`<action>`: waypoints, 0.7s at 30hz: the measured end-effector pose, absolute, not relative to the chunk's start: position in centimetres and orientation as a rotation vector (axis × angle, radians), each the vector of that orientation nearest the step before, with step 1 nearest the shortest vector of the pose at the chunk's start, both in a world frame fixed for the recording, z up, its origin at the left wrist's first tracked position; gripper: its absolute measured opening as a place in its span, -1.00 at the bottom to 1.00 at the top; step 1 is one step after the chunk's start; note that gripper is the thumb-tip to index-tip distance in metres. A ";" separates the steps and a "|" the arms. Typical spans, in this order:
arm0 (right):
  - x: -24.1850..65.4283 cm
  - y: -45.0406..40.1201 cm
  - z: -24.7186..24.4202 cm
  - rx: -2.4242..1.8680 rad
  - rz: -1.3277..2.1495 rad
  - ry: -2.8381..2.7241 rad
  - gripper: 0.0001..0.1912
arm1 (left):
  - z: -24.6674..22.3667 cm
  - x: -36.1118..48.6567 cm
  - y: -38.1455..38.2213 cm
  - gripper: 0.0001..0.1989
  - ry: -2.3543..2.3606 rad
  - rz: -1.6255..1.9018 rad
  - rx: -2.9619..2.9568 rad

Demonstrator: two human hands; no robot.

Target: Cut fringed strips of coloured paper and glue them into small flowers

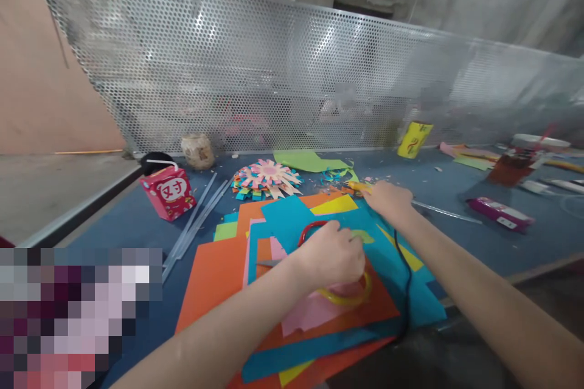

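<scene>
My left hand is closed above a pile of coloured paper, with fingers curled under; whatever they may hold is hidden. Beneath it lie scissors with red and yellow handle loops, one blade tip showing on the left. Whether the hand touches them I cannot tell. Farther back, my right hand is wrapped round a yellow glue gun, mostly covered by the fingers. A black cord hangs down across the paper. Left of that hand rests a layered fringed paper flower in pink, blue and orange.
A pink drink carton, a jar and clear glue sticks stand or lie left. Rightward are a yellow can, another clear stick and a purple packet. A perforated metal screen borders the back.
</scene>
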State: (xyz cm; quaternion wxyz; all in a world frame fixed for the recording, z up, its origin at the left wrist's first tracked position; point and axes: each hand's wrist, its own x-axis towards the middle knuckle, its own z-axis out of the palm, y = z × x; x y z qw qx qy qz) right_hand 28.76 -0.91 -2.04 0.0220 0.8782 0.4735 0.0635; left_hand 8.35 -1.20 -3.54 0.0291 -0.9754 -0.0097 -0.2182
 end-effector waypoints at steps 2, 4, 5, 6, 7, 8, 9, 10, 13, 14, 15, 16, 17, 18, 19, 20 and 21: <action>29.0 -0.8 -2.0 2.765 0.188 1.436 -0.67 | -3.2 7.7 -1.3 -0.79 -0.077 -0.655 -3.030; 28.4 -1.0 -1.8 2.775 0.173 1.483 -0.67 | -2.7 6.4 -0.2 -0.78 -0.218 -0.686 -3.053; 27.7 -1.3 -1.7 2.750 0.153 1.568 -0.68 | -2.4 5.6 0.7 -0.77 -0.314 -0.715 -3.065; 26.9 -1.9 -1.7 2.703 0.125 1.689 -0.68 | -2.2 4.8 1.7 -0.77 -0.407 -0.753 -3.080; 25.9 -2.6 -1.6 2.605 0.064 1.869 -0.69 | -2.1 4.0 2.8 -0.77 -0.516 -0.800 -3.091; 24.9 -3.5 -1.6 2.454 -0.037 2.080 -0.71 | -2.2 3.3 3.8 -0.77 -0.625 -0.846 -3.102; 23.8 -4.5 -1.6 2.286 -0.143 2.273 -0.73 | -2.4 2.7 4.8 -0.78 -0.731 -0.886 -3.117; 22.9 -5.5 -1.7 2.105 -0.248 2.432 -0.72 | -2.7 2.2 5.6 -0.78 -0.838 -0.925 -3.134; 21.3 -7.7 -2.2 1.823 -0.374 2.625 -0.52 | -3.9 1.6 7.1 -0.80 -1.106 -1.017 -3.209; 21.1 -8.0 -2.5 1.800 -0.379 2.643 -0.49 | -4.3 1.6 7.3 -0.81 -1.169 -1.046 -3.238; 21.2 -8.1 -2.7 1.790 -0.380 2.655 -0.46 | -4.6 1.7 7.3 -0.82 -1.219 -1.073 -3.270; 21.3 -8.1 -2.9 1.790 -0.373 2.661 -0.43 | -4.8 1.8 7.3 -0.83 -1.258 -1.095 -3.308; 21.5 -7.9 -3.1 1.791 -0.362 2.664 -0.39 | -4.9 1.9 7.2 -0.84 -1.289 -1.110 -3.353; 21.7 -7.6 -3.3 1.791 -0.348 2.665 -0.36 | -4.9 2.1 7.1 -0.85 -1.318 -1.125 -3.400; 21.9 -7.4 -3.4 1.788 -0.331 2.663 -0.33 | -4.8 2.2 7.1 -0.86 -1.348 -1.142 -3.446; 22.1 -7.1 -3.5 1.784 -0.311 2.660 -0.32 | -4.7 2.3 7.1 -0.87 -1.379 -1.167 -3.485; 22.2 -6.8 -3.6 1.778 -0.294 2.658 -0.33 | -4.6 2.4 7.2 -0.87 -1.413 -1.203 -3.513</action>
